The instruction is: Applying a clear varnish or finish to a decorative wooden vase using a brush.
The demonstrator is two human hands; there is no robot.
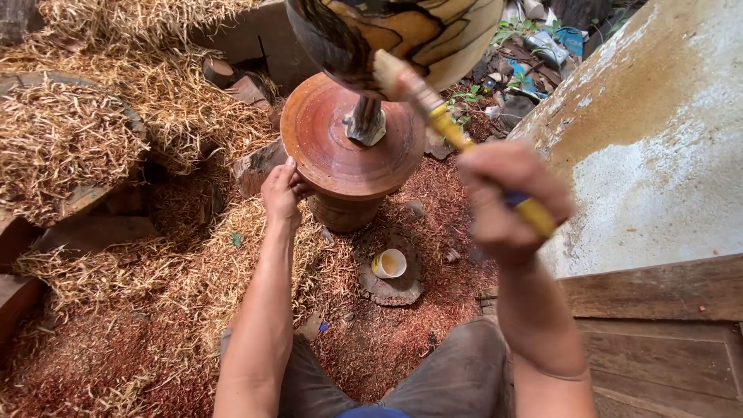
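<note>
Grey trousered knees [457, 379] of the seated person, lowest in view, with a strip of blue cloth at the bottom edge.

Far left: heap of pale straw-like wood shavings [62, 139], spread over dark flat stones and running down into red-brown sawdust on the ground [116, 364].

Left forearm, bare, reaching forward from the knees. Left hand [282, 193]: grip together, fingertips touching the near left rim of the round red-brown wooden turntable disc [348, 139], not wrapped around it.

Turntable disc: flat, ringed, set on a short ribbed wooden pedestal [340, 213] standing in the sawdust. A grey-white block-shaped mount [365, 124] stands upright at the disc's centre.

Carved wooden piece with dark and cream marbled grain [402, 35]: rounded, large, carried above the disc on the mount, its top cut off by the frame edge.

Small white cup holding yellowish liquid [389, 263]: on a flat dark stone on the ground, just in front of the pedestal, between the two arms.

Yellow-handled paintbrush with pale bristles [457, 139]: bristles against the underside of the carved piece, handle slanting down to the right.

Right hand [507, 201]: blurred, grip clamped on the lower handle of the paintbrush.

Far right: stained whitish concrete slab [658, 139], with weathered wooden planks [658, 325] below it.
</note>
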